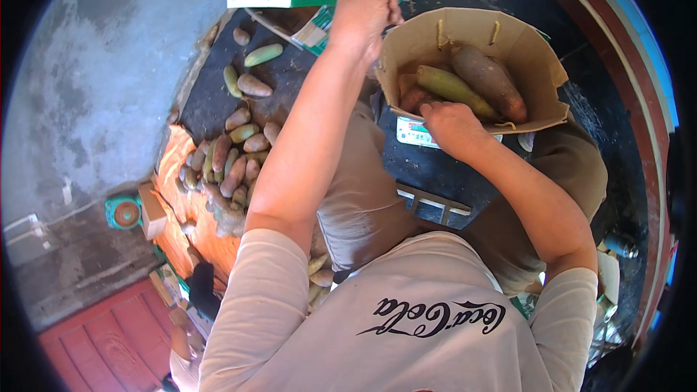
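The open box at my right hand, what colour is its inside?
The open box is plain tan-brown inside; the head view shows it best.

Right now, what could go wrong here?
The right hand is curled at the near rim of the cardboard box; the large brown vegetable inside might shift and pinch it. The rim looks notched, so could tear under a pull. To the left, heaped vegetables lie loose and might roll if knocked.
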Action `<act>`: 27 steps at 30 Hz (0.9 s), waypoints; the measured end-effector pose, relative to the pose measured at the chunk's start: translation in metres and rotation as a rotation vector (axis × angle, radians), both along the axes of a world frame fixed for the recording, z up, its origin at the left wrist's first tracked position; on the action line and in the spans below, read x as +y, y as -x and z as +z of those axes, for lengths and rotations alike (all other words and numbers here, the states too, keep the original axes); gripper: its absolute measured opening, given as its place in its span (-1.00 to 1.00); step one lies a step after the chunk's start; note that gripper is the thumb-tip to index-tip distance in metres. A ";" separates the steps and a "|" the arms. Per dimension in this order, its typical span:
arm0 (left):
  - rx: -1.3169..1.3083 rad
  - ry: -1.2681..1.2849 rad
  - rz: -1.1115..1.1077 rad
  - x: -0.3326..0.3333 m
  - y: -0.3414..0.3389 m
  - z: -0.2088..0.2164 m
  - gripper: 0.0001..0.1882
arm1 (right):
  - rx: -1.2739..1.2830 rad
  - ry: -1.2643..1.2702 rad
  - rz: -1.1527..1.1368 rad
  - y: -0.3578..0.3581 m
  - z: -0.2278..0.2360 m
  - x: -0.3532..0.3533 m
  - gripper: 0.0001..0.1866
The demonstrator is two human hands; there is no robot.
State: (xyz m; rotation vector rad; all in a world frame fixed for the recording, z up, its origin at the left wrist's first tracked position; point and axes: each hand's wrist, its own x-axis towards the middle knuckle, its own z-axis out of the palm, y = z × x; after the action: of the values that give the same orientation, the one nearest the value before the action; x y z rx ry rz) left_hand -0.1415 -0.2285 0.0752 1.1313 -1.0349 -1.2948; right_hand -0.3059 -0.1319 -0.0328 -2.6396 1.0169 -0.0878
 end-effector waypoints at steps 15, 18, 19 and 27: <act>0.087 -0.005 0.458 0.066 -0.128 -0.023 -0.54 | -0.031 -0.002 -0.020 0.001 0.002 0.000 -0.88; 0.012 -0.228 0.691 0.114 -0.172 -0.071 -0.51 | -0.018 -0.016 -0.043 0.002 0.002 0.001 -0.88; -0.031 -0.304 0.732 0.134 -0.187 -0.088 -0.51 | -0.021 -0.015 -0.046 0.001 0.002 0.001 -0.88; -1.004 -0.923 0.631 0.308 -0.270 -0.271 -0.50 | -0.057 -0.042 -0.045 -0.002 0.002 -0.001 -0.86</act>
State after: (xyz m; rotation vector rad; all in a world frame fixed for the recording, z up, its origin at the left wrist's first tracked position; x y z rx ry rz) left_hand 0.1287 0.0790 -0.1956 2.7155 -0.5697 -0.6001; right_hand -0.3042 -0.1324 -0.0308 -2.5618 1.0483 -0.1488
